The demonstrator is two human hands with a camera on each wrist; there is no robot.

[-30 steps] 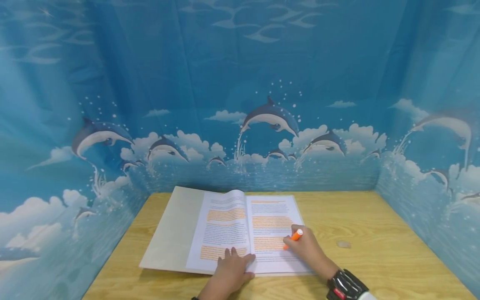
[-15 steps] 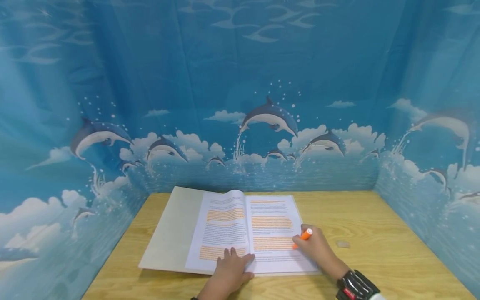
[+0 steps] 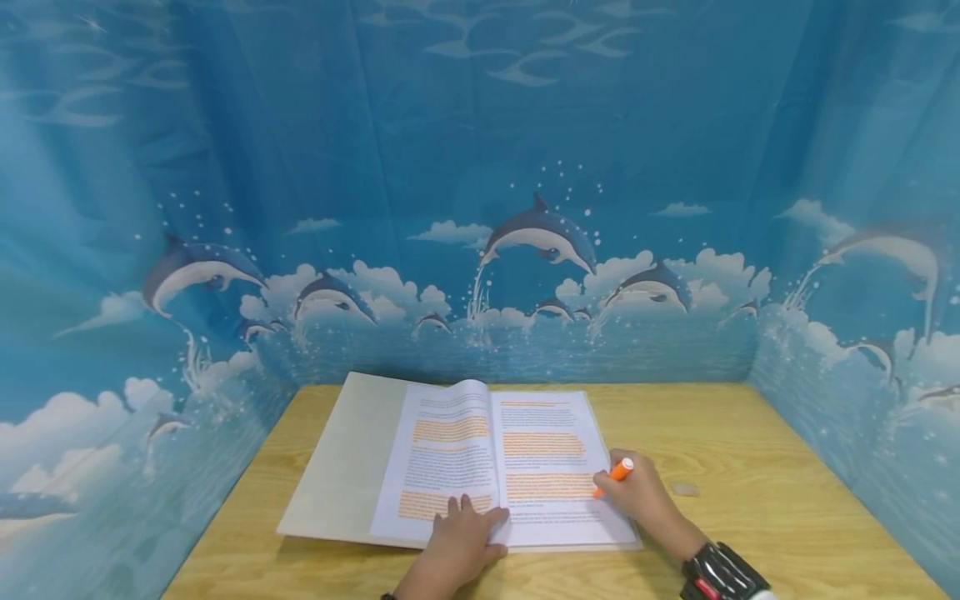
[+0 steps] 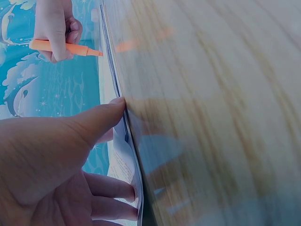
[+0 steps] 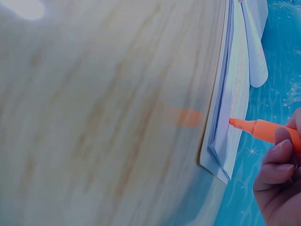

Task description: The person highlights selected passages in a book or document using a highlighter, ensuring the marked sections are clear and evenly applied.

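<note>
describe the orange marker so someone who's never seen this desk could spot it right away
On the wooden table lies an open book. At the right page's outer edge, the right hand pinches the highlighter. It is the only solid bright-orange stick, with a white end.

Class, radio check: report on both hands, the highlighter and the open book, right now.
Left hand flat on open book, fingers straight. Right hand in a grip on orange highlighter, tip at right page's edge. Small pale spot on table beside it, nothing in the way.

Right hand holds orange highlighter
</note>
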